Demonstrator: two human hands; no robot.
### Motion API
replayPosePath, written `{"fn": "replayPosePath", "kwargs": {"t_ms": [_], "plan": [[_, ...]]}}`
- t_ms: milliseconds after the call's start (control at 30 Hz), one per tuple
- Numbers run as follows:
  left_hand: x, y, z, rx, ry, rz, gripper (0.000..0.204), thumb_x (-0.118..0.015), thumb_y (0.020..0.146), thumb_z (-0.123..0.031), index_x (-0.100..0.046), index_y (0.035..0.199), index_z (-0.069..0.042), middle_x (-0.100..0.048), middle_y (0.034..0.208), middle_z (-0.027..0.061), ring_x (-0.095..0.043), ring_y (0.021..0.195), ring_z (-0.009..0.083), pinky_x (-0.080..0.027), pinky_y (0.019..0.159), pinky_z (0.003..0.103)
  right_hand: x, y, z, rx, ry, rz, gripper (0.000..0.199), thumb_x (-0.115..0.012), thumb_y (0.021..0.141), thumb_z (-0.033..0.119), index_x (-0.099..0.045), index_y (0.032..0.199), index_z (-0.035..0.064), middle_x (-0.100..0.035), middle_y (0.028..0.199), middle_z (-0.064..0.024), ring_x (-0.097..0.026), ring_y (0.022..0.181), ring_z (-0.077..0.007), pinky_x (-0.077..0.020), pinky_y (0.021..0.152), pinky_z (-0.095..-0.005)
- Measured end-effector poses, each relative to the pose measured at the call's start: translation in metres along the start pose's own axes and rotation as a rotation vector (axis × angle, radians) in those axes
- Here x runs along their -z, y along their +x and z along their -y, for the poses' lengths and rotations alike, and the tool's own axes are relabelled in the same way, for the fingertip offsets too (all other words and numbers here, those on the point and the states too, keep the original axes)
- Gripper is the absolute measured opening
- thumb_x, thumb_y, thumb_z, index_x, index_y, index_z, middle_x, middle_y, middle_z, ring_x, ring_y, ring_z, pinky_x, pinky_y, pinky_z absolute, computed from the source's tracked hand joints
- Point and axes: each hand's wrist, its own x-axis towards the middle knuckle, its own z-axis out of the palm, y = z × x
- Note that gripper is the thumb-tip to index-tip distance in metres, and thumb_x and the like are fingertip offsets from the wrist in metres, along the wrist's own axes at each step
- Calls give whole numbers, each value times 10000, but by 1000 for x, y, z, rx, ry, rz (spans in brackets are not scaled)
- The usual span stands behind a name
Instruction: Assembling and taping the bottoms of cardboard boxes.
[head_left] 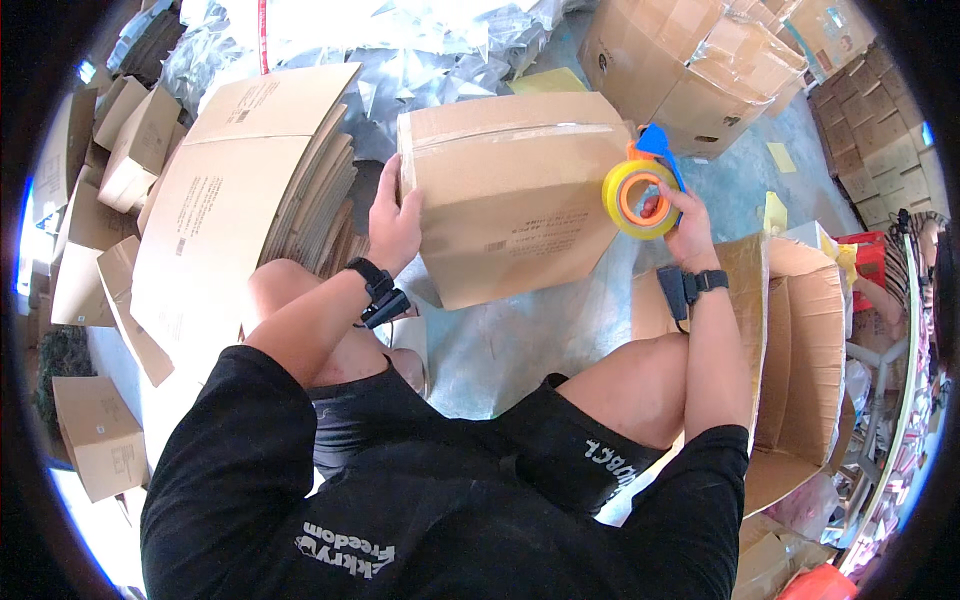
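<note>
A closed cardboard box (505,205) stands before my knees, with a strip of clear tape along its upper edge. My left hand (396,222) grips the box's left side, thumb on the near face and fingers along the edge. At the box's right end, my right hand (685,228) is closed on a tape dispenser (659,143) with a blue and orange body. A yellow roll of tape with an orange hub sits in it, close against the box. The roll partly hides my right fingers. Each wrist wears a black strapped device.
Flattened cartons (215,200) lean in a thick stack at the left. To the right is an open carton (800,350). Large taped boxes (690,70) stand at the far right, and silvery plastic wrapping (430,60) lies at the back. Smaller boxes (100,430) line the left.
</note>
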Motion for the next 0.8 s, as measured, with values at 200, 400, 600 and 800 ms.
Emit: {"fn": "replayPosePath", "kwargs": {"t_ms": [200, 400, 600, 800], "plan": [[28, 36, 32, 203, -387, -145, 449, -508, 952, -166, -589, 1334, 57, -677, 1243, 170, -609, 1191, 228, -447, 1038, 335, -7, -51, 25, 32, -402, 90, 439, -733, 856, 100, -599, 1260, -2, -653, 1016, -22, -632, 901, -124, -516, 816, -287], [47, 79, 15, 399, -395, -231, 358, -493, 948, -206, -725, 1047, 48, -757, 1005, 174, -703, 883, 244, -534, 865, 338, -40, -143, 39, -369, -523, 691, 608, -857, 754, 135, -599, 1295, 40, -654, 1195, -28, -598, 1136, -149, -466, 1021, -339], [-36, 59, -59, 454, -620, 154, 334, -511, 1025, -253, -685, 904, 5, -747, 917, 150, -702, 795, 189, -552, 751, 317, -77, -159, 24, -391, -975, 1109, 542, -813, 803, 263, -584, 1243, 45, -688, 1092, -161, -677, 1001, -280, -520, 861, -377], [-96, 51, -64, 199, -69, 211, 628, -587, 1011, -354, -437, 1434, 86, -640, 1296, 208, -639, 1167, 251, -499, 993, 345, -11, -143, 31, -151, -876, 683, 419, -766, 873, 241, -606, 1192, 23, -679, 1013, -122, -644, 951, -222, -510, 849, -349]]}}
